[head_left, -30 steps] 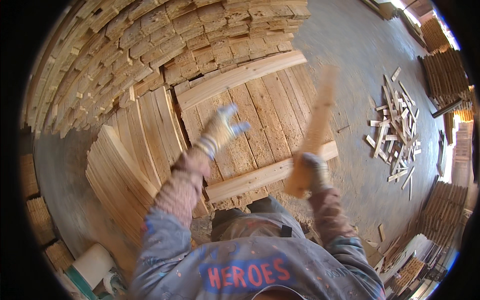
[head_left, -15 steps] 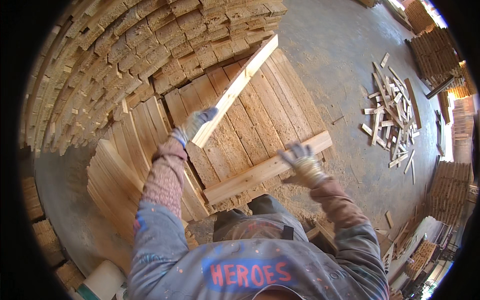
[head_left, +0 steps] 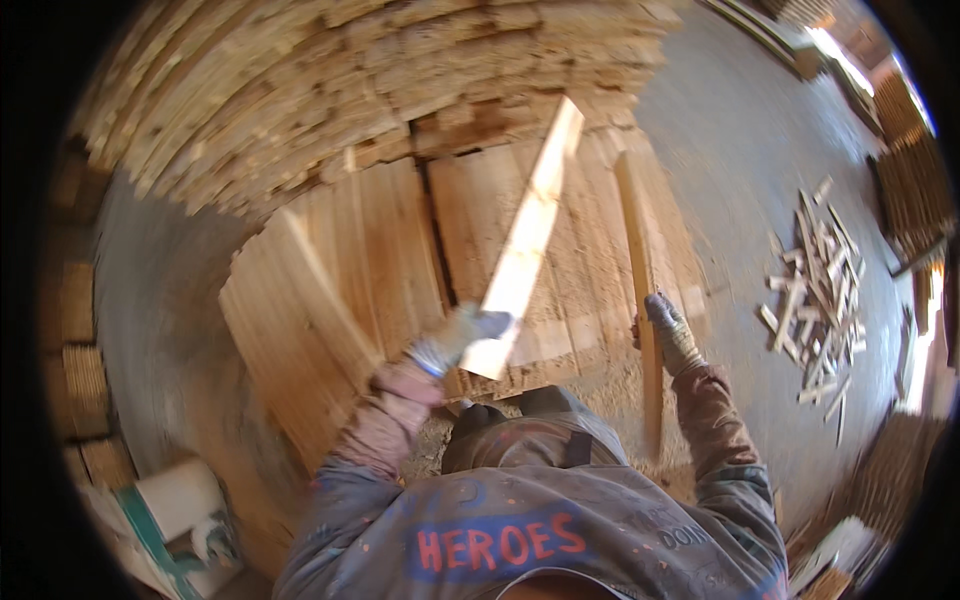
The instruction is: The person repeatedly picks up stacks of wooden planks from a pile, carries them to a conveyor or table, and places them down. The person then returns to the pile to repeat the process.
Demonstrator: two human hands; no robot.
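Note:
My gloved left hand [head_left: 462,335] grips the near end of a long pale wooden plank [head_left: 528,235] that points away from me over a bed of flat boards [head_left: 390,250]. My gloved right hand [head_left: 672,330] holds a second, narrower plank [head_left: 645,290] standing nearly upright at the right side of the boards. Both planks are lifted off the layer beneath. My forearms come in from below in a paint-spattered sleeve.
A tall stack of short timber pieces [head_left: 330,90] rises behind the boards. A heap of loose offcuts [head_left: 820,290] lies on the concrete floor to the right. More wood stacks [head_left: 905,190] line the far right. A white bucket [head_left: 180,500] stands lower left.
My left hand took hold of the cross plank and swung it lengthwise, pointing away. My right hand dropped its earlier piece and now grips another plank, turned upright at the right.

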